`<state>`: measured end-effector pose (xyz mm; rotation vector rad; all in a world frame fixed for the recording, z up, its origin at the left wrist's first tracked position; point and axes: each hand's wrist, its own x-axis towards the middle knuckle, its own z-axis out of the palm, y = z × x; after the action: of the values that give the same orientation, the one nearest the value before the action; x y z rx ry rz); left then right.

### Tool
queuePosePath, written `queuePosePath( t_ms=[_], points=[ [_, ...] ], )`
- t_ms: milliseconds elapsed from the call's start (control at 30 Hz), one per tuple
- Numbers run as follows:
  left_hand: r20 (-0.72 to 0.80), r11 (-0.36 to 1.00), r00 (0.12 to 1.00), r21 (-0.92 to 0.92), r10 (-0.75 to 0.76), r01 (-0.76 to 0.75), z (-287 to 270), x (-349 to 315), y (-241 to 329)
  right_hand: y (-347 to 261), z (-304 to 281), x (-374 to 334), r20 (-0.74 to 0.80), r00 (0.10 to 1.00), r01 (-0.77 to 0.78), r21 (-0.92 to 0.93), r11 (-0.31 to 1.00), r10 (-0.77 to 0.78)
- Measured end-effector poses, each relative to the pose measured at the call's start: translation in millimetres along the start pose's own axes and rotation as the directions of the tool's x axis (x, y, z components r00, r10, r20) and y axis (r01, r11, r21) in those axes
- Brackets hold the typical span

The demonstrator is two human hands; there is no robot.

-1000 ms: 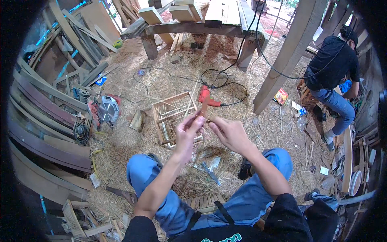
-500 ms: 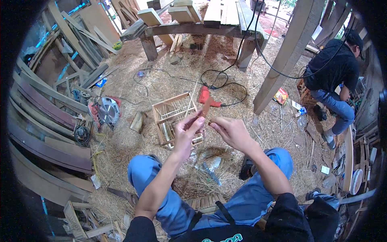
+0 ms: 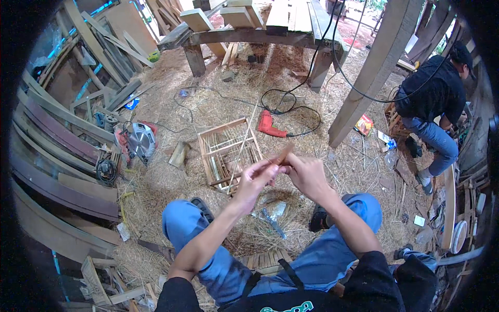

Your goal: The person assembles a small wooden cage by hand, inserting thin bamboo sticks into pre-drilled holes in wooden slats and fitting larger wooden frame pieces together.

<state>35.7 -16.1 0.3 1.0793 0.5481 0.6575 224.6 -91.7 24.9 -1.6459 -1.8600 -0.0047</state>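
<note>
Both of my hands meet above the ground between my knees. Between the fingers of my left hand [image 3: 253, 182] is a small, flat, reddish-brown piece of wood [image 3: 284, 153], its pointed end sticking up. My right hand [image 3: 310, 179] is closed at the same piece, fingertips touching those of the left; whether it also pinches something smaller is hidden. Just beyond my hands, an open wooden frame [image 3: 204, 156] strung with thin sticks lies on the ground. A long thin stick [image 3: 250, 126] slants across it. To its right rests a red power drill [image 3: 271, 125] with a black cord.
A circular saw [image 3: 141, 143] and stacked boards [image 3: 62, 174] line the left side. A wooden workbench [image 3: 249, 36] stands ahead, a thick post [image 3: 364, 78] at right. Another person [image 3: 431, 99] sits at far right. A blue tool [image 3: 272, 221] lies between my feet on shavings.
My hands have come together and shifted slightly right and nearer. The brown wood piece has tilted to the right, and my right hand now reaches up against it.
</note>
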Motion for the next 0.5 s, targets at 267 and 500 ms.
queuePosePath(
  t_ms=[267, 500],
  points=[
    [-0.020, 1.000, 1.000, 0.023, -0.002, 0.002, 2, -7, 10, -4, -9, -1, -0.092, 0.995, 0.055, 0.137, 0.989, -0.043],
    [0.030, 0.718, 0.964, 0.661, 0.264, -0.217, 1, 1, 15, -7, -15, 17, -0.140, 0.987, -0.010, 0.429, 0.903, 0.077]
  ],
)
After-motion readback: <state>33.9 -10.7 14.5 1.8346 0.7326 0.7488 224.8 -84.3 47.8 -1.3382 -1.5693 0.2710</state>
